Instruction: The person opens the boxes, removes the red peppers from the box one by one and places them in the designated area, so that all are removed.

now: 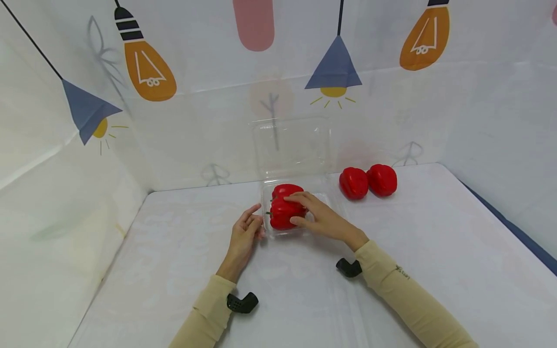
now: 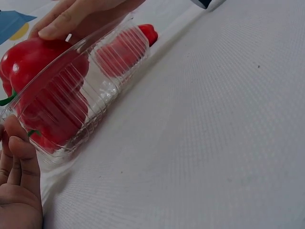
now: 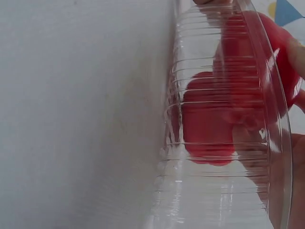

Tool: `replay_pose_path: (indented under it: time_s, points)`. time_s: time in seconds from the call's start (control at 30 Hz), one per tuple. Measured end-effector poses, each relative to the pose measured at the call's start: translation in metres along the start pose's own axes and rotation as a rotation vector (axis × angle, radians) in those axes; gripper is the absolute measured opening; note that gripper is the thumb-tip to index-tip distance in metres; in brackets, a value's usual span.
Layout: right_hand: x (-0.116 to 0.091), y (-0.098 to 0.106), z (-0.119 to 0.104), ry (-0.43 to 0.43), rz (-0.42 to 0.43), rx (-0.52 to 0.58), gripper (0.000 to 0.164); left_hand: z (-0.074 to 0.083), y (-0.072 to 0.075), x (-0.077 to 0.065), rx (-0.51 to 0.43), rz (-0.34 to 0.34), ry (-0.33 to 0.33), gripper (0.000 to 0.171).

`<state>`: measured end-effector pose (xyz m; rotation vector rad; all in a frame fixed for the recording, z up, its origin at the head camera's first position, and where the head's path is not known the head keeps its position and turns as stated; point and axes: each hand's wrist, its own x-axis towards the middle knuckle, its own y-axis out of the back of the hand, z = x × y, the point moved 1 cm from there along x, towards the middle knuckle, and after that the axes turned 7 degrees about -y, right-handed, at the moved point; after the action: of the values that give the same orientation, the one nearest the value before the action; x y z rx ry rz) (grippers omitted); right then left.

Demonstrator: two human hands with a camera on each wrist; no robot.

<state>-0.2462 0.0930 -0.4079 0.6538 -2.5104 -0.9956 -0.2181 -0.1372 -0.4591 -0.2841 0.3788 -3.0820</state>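
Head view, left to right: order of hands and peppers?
Left hand, gripped pepper, right hand, left loose pepper, right loose pepper. Far boxed pepper overlaps the gripped one, so left out.

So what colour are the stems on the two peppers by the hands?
Green. The stems show best in the left wrist view.

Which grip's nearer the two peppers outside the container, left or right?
Right. The right grip holds a pepper in the container, left of that pair; the left grip is farther, beside the container's left edge.
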Motion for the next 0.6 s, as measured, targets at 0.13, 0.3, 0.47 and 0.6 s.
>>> replay_pose_path:
  time_s: [0.13,0.3,0.47,0.6]
  points:
    - [0.0,0.0,0.0,0.007,0.0,-0.019,0.06,0.001,0.0,0.0,-0.004,0.002,0.001,0.04]
    - [-0.002,0.005,0.0,-0.024,0.017,-0.02,0.06,0.001,0.0,-0.001,-0.009,-0.002,-0.004,0.04]
    - [-0.004,0.01,-0.001,-0.064,0.019,0.014,0.068,0.0,0.0,-0.001,-0.013,-0.01,-0.01,0.041]
    - [-0.005,0.014,-0.002,-0.051,0.015,0.027,0.077,-0.001,0.001,-0.001,-0.005,-0.008,-0.004,0.04]
